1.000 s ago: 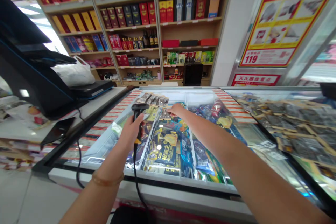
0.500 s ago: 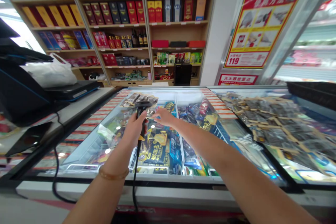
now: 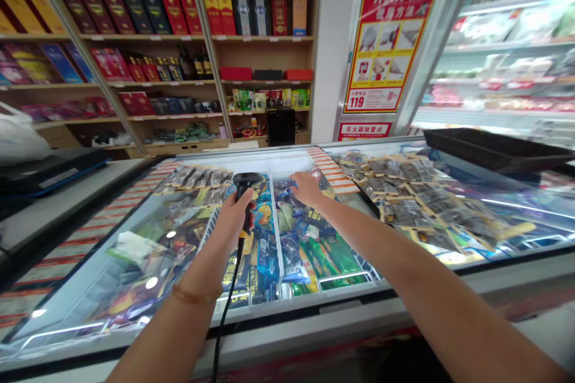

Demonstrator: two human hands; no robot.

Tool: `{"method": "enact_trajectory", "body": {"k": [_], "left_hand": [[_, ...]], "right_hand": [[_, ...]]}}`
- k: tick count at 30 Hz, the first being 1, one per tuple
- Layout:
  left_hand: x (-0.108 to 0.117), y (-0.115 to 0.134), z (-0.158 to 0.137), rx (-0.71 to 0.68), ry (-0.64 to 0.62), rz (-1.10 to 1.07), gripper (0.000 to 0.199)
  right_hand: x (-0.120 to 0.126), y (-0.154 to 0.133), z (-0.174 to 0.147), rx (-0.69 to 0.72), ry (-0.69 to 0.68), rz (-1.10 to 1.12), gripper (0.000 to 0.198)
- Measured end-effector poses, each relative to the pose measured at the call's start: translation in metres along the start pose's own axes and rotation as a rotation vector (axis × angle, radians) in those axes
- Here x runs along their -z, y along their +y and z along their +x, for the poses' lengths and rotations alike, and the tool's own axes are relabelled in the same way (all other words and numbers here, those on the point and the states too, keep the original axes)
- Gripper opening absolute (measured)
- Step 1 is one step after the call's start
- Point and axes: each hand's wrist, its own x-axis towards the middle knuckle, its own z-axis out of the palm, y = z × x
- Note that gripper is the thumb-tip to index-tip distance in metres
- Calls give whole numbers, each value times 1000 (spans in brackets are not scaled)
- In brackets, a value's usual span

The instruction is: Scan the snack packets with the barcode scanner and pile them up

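My left hand (image 3: 234, 215) is wrapped round the handle of a black barcode scanner (image 3: 246, 179), held upright above the freezer's glass top. Its dark cable (image 3: 228, 299) hangs down past the freezer's near edge. To the right, my right hand (image 3: 308, 189) reaches over the glass, fingers loosely apart and somewhat bent, with nothing seen in them. Whether it touches the glass I cannot tell. Beneath both hands, packaged ice creams (image 3: 291, 245) lie in wire-divided compartments. Small flat packets (image 3: 202, 177) rest on the glass left of the scanner.
More flat packets (image 3: 413, 209) are spread over the right freezer section, with a black tray (image 3: 489, 146) behind them. At left is a counter (image 3: 27, 209) bearing a dark flat device (image 3: 58, 170) and a white plastic bag (image 3: 20, 137). Shelves of boxed goods (image 3: 175, 12) stand behind.
The view has turned to the right. My right hand has moved away from beside the scanner, further right over the glass. My left hand still grips the scanner.
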Motion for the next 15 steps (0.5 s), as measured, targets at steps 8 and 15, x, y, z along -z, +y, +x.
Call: {"method": "enact_trajectory", "body": {"k": [8, 15], "left_hand": [[-11, -30, -1, 14, -104, 82, 62], [-5, -30, -4, 13, -142, 109, 63]], "right_hand": [[17, 116, -10, -493, 108, -141, 57], [2, 69, -2, -324, 26, -145, 55]]}}
